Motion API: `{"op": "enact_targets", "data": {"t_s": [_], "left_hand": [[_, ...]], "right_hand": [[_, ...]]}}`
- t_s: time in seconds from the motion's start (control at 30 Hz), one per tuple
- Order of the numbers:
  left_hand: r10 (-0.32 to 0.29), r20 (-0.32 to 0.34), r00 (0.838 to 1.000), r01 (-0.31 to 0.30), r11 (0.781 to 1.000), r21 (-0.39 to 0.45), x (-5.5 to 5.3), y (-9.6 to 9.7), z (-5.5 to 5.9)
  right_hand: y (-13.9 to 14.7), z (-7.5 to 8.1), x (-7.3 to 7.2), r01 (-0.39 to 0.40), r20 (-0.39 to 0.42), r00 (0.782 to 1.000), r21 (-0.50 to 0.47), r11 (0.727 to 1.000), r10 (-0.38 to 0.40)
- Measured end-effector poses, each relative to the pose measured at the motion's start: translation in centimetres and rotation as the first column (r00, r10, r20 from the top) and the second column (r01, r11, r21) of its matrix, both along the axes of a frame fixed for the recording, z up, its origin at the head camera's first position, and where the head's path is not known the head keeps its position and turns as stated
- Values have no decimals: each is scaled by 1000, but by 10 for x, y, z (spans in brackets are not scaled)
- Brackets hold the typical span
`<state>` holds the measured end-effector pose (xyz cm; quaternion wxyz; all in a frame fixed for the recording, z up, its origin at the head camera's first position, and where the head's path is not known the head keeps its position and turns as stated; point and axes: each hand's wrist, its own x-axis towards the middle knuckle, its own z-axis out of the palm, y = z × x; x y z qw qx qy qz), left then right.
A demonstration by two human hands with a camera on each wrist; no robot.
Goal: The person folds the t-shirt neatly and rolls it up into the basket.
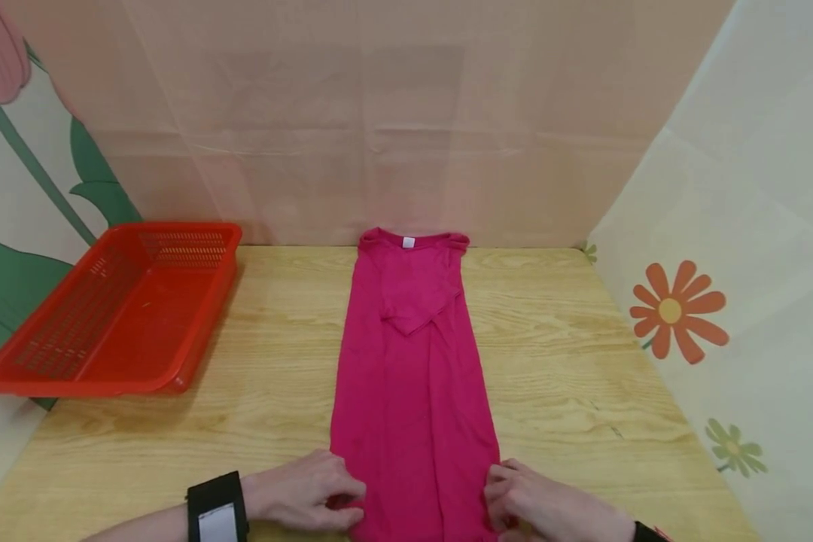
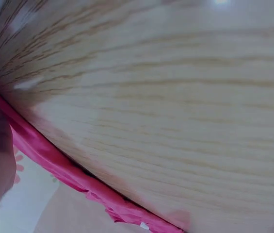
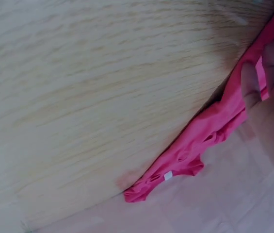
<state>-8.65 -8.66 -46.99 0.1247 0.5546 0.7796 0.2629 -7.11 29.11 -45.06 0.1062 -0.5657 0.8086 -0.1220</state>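
A bright pink shirt [image 1: 406,391] lies lengthwise on the wooden table, its sides folded inward into a long narrow strip. Its neckline, with a small white label [image 1: 409,242], is at the far end. A folded piece with a pointed corner lies on its upper part. At the near left edge, my left hand [image 1: 308,491] pinches the cloth with curled fingers and thumb. My right hand [image 1: 549,500] holds the opposite edge, fingers bent; its fingers [image 3: 250,82] lie against the cloth in the right wrist view. The fingertips of both hands are partly hidden.
A red plastic basket [image 1: 176,361] with slotted sides stands at the table's left. Behind the table [image 1: 555,339] rises a pinkish sheet [image 1: 406,150], close to the neckline. Flower-printed sheets hang along the left and right sides.
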Motion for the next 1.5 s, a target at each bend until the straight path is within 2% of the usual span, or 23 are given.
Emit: {"op": "enact_targets", "data": {"t_s": [0.13, 0.23, 0.3, 0.37, 0.43, 0.5, 0.57, 0.73, 0.8, 0.9, 0.93, 1.0, 1.07, 1.1, 1.13, 1.2, 1.23, 1.27, 1.33, 1.37, 1.4, 1.47, 1.5], "left_hand": [[-15, 77, 997, 14, 1000, 14, -1, 0, 0], [-19, 111, 994, 16, 999, 30, -1, -2, 2], [-15, 133, 991, 10, 999, 36, -1, -4, 3], [-8, 197, 980, -1, 999, 43, -1, -6, 4], [6, 290, 957, -20, 999, 44, -2, -9, 5], [18, 376, 926, -39, 998, 46, -3, -11, 5], [26, 403, 915, -53, 997, 55, -4, -13, 4], [24, 301, 953, -63, 991, 119, -5, -14, -1], [21, 299, 954, -66, 988, 141, -5, -15, -2], [16, 356, 934, -73, 987, 146, -5, -16, -2], [13, 398, 917, -74, 987, 140, -5, -16, -2], [5, 496, 869, -76, 989, 123, -5, -17, -1], [3, 599, 801, -79, 992, 102, -5, -17, -1], [4, 641, 767, -81, 993, 90, -4, -17, -1], [7, 678, 735, -83, 993, 79, -4, -17, 0], [19, 717, 697, -91, 994, 61, -4, -18, 1], [25, 726, 687, -96, 994, 57, -4, -18, 1], [32, 725, 688, -103, 993, 54, -4, -18, 1], [47, 717, 696, -123, 991, 55, -4, -17, 2], [52, 707, 705, -132, 990, 59, -4, -16, 3], [57, 698, 714, -140, 988, 63, -4, -16, 4], [70, 663, 745, -151, 986, 66, -4, -15, 5], [75, 646, 760, -154, 986, 66, -4, -15, 6]], "right_hand": [[4, 4, 0, 79, 173, 982, -17, 997, -75], [6, 6, 2, 107, 206, 973, -14, 994, -102], [6, 6, 2, 107, 195, 975, 14, 994, -108], [5, 6, 4, 101, 164, 981, 53, 993, -108], [4, 4, 4, 95, 132, 986, 95, 991, -107], [3, 1, 5, 78, 75, 993, 120, 990, -88], [2, 0, 5, 61, 31, 997, 131, 989, -65], [0, -3, 7, 24, -43, 999, 153, 988, -18], [-1, -3, 7, 11, -78, 997, 147, 989, 1], [0, -4, 7, 3, -95, 995, 129, 992, 9], [1, -4, 7, 10, -73, 997, 122, 993, -1], [3, -3, 6, 30, -20, 999, 104, 994, -28], [5, -1, 6, 71, 80, 994, 72, 995, -76], [7, -1, 6, 99, 151, 983, 58, 993, -107], [9, 0, 6, 126, 224, 966, 40, 991, -132], [11, 2, 5, 192, 380, 906, 20, 981, -185], [13, 2, 5, 224, 447, 870, 17, 974, -208], [14, 2, 4, 247, 488, 845, 6, 969, -218], [14, 1, 3, 269, 514, 830, -33, 963, -214], [14, 1, 2, 282, 523, 824, -47, 958, -217], [15, 0, 1, 289, 516, 829, -66, 955, -215], [15, -2, -1, 301, 508, 834, -94, 949, -214], [16, -4, -2, 318, 527, 819, -92, 944, -225]]}}
